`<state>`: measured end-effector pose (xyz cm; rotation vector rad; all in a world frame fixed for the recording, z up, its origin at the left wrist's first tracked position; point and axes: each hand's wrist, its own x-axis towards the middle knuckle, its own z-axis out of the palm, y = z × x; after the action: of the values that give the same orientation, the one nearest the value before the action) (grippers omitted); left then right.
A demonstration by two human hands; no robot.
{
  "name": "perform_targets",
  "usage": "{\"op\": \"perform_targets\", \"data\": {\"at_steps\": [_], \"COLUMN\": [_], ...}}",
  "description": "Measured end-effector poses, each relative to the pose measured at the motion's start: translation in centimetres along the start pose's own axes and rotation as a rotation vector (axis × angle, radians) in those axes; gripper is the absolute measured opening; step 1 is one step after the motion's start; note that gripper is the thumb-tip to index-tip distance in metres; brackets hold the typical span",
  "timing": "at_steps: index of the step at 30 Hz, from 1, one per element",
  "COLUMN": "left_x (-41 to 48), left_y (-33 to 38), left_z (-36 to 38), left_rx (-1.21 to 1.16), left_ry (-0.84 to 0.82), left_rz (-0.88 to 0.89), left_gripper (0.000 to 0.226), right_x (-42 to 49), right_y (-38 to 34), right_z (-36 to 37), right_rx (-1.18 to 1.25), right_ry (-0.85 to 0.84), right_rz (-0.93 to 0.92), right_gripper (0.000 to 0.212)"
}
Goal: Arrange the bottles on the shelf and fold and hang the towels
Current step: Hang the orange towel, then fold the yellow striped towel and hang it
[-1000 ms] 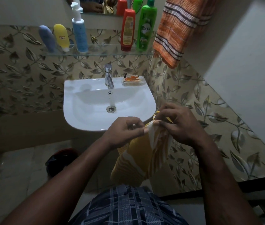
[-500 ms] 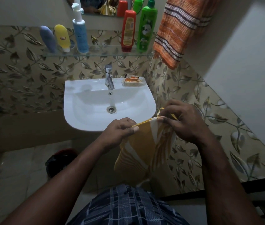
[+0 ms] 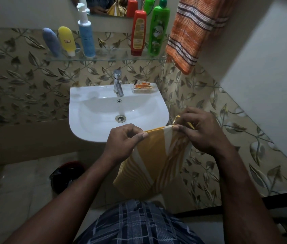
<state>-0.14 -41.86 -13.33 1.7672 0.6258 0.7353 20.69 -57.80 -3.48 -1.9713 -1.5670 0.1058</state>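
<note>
The left grip (image 3: 121,140) pinches the top edge of a yellow towel (image 3: 149,164) with white stripes between thumb and forefinger, the other fingers curled. The right grip (image 3: 202,132) pinches the same edge further right, and a bit of the cloth pokes up behind its fingers. The edge runs taut between the two, just in front of the white sink (image 3: 79,127). The rest of the towel hangs down in folds above the person's checked clothing (image 3: 139,224).

Five bottles stand on the glass shelf (image 3: 111,56) above the sink. At the left are a grey-blue tube (image 3: 51,42) and a yellow tube (image 3: 66,40) side by side, with a blue pump bottle (image 3: 86,36) just beside them. Well apart to the right are a red bottle (image 3: 138,32) and a green bottle (image 3: 158,30), close together. An orange striped towel (image 3: 192,32) hangs in the corner by the shelf's right end. A tap (image 3: 117,82) and a soap dish (image 3: 143,87) sit on the sink's back rim.
</note>
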Motion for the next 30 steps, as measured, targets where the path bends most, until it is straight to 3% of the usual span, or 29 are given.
{"op": "perform_targets", "data": {"at_steps": [5,9,16,26,30], "left_x": [-0.1,0.0,0.5,0.0,0.1], "left_y": [0.3,0.8,1.2,1.1,1.6], "left_z": [0.2,0.3,0.8,1.7,2.5], "left_rx": [0.176,0.181,0.012,0.103,0.317], "left_ry": [0.047,0.005,-0.162,-0.095,0.016], "left_rz": [0.063,0.055,-0.285,-0.038,0.029], "left_gripper": [0.022,0.012,0.008,0.012,0.018], "right_x": [-0.1,-0.1,-0.3,-0.4,-1.3], "right_y": [0.0,0.0,0.3,2.6,1.0], "right_z": [0.2,0.2,0.4,3.8,6.3], "right_rx": [-0.003,-0.004,-0.008,-0.060,0.004], "right_ry": [0.011,0.022,0.052,0.155,0.237], "right_rz": [-0.001,0.000,0.006,0.234,0.226], "right_gripper": [0.007,0.006,0.005,0.004,0.022]}}
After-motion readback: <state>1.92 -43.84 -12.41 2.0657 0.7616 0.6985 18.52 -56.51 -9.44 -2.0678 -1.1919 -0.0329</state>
